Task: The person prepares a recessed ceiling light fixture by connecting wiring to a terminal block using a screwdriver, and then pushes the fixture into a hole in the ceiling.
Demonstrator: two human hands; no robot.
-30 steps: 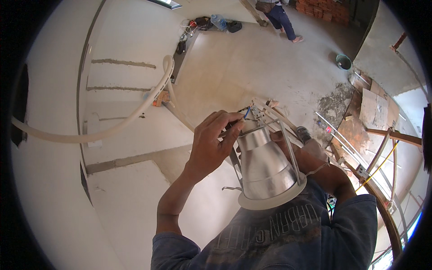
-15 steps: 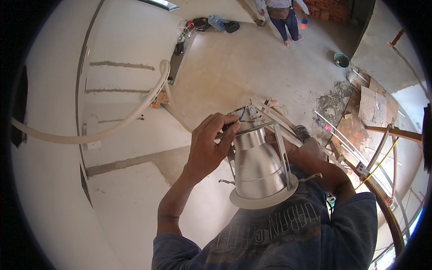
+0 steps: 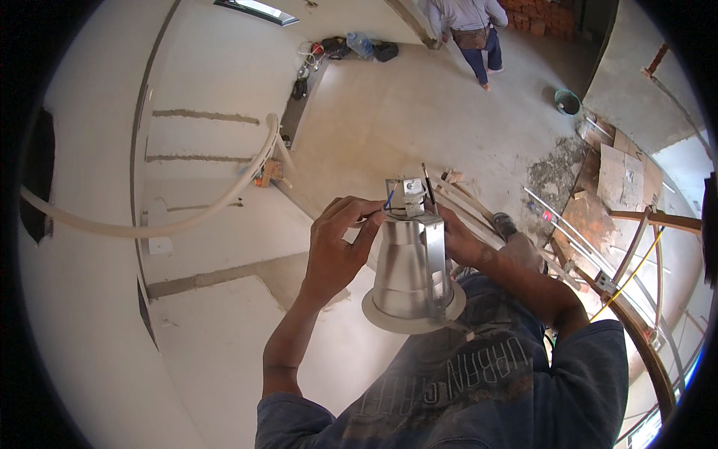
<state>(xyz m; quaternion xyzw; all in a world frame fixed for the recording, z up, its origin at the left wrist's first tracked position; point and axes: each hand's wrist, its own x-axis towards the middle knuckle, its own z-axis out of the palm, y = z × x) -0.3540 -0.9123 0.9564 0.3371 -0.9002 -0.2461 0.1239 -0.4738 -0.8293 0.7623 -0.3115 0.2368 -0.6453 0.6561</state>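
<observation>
Two hands hold a metal downlight housing at chest height, above the person's blue shirt. On the near side, the left hand has its fingertips pinched together at the housing's narrow upper end, closed on what looks like a thin blue wire beside the small grey bracket on top. From the far side, the right hand wraps around the housing's body, mostly hidden behind it, its fingers pressed to the metal. The housing is a silver cone, narrow end up and tilted slightly away, with its wide white rim pointing down toward the shirt.

Beyond the hands lies a bare concrete floor, seen from well above. A pale curved hose crosses the white wall on the left. Wooden poles and white pipes stand to the right, near sheets of cardboard. Far off at the top, another person in blue trousers walks near a green bucket, and bags and a water bottle lie by the wall.
</observation>
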